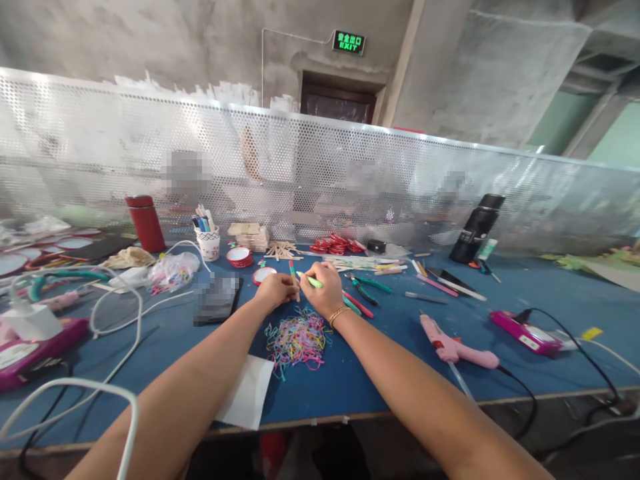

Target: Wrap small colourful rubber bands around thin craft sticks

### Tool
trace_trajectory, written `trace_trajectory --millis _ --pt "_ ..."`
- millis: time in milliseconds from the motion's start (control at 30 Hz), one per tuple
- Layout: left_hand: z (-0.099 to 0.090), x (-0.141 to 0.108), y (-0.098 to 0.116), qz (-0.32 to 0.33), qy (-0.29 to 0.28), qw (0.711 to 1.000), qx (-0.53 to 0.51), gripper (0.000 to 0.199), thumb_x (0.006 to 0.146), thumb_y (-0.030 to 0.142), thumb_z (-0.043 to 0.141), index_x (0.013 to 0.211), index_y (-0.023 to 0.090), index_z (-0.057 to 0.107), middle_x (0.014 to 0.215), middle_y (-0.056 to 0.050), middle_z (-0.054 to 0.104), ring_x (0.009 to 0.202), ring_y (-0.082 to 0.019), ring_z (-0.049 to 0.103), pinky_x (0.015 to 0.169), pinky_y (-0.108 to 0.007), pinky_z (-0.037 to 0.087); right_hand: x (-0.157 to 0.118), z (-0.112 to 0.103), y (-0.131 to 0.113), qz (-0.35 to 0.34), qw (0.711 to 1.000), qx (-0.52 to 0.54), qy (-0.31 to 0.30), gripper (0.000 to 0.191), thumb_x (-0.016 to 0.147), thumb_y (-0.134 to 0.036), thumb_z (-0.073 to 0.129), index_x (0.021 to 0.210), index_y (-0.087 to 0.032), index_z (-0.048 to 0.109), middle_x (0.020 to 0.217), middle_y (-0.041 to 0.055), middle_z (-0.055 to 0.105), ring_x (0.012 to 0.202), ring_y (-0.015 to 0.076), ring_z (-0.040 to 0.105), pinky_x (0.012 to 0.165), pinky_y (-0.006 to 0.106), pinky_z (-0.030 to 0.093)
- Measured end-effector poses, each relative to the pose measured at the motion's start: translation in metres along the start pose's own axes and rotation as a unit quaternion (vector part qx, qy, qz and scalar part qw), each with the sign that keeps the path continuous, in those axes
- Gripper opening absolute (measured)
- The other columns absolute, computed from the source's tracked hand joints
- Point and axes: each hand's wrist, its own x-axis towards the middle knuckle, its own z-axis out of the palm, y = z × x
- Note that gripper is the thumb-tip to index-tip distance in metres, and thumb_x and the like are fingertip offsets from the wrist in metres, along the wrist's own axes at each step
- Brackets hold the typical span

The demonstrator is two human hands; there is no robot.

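Observation:
My left hand (274, 292) pinches a thin wooden stick (293, 268), its upper part coloured red and green. In my right hand (327, 290) is a light green marker (315, 281), its tip pointing at the stick; whether they touch I cannot tell. Just below both hands lies a heap of tangled multicoloured bands (297, 341). Behind my left hand sits a small round red-rimmed disc (263, 275). Teal-handled pliers (367, 288) and some red and teal pens (357, 305) rest right of my right hand.
A phone (219, 300), white cables and a bag of bands (175, 270) lie left. Wooden sticks (283, 251), red rings (337, 245) and a pen cup (207, 241) line the back. A pink glue gun (457, 345), power strip (525, 333) and black bottle (477, 230) stand right.

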Motion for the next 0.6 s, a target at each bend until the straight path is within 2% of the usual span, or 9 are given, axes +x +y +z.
trace_trajectory --millis 267,400,467,600 --pt "0.001 -0.005 0.004 0.003 0.003 1.0 0.016 0.012 0.07 0.022 0.074 0.069 0.014 0.065 0.056 0.0 0.063 0.049 -0.009 0.056 0.047 -0.017 0.042 0.001 -0.001 0.002 0.01 1.0 -0.004 -0.004 0.017 0.083 -0.025 0.055 0.068 -0.022 0.047 0.058 -0.0042 0.055 0.059 0.0134 0.051 0.093 0.034 0.035" --pt "0.003 -0.01 0.011 -0.002 0.004 1.0 0.019 0.015 0.069 0.022 0.075 0.069 0.014 0.063 0.055 0.001 0.062 0.05 -0.009 0.056 0.046 -0.017 0.039 0.004 -0.004 -0.001 0.019 1.0 0.012 -0.012 0.013 0.084 -0.025 0.055 0.072 -0.021 0.052 0.061 -0.0035 0.058 0.061 0.0132 0.054 0.092 0.034 0.035" --pt "0.004 -0.013 0.014 -0.001 0.0 1.0 0.026 0.015 0.07 0.021 0.075 0.067 0.014 0.062 0.054 0.001 0.061 0.048 -0.008 0.055 0.045 -0.017 0.038 0.004 -0.004 -0.002 0.024 0.999 0.03 -0.017 0.007 0.086 -0.026 0.054 0.083 -0.022 0.058 0.068 -0.0021 0.063 0.067 0.0144 0.057 0.089 0.033 0.037" --pt "0.003 -0.012 0.014 -0.002 -0.008 0.999 0.041 0.009 0.074 0.017 0.069 0.069 0.014 0.062 0.055 0.001 0.061 0.048 -0.007 0.055 0.044 -0.016 0.038 0.002 -0.003 -0.003 0.051 0.994 0.092 0.013 0.017 0.091 -0.03 0.05 0.1 -0.023 0.062 0.093 0.0035 0.068 0.088 0.0182 0.062 0.086 0.032 0.042"
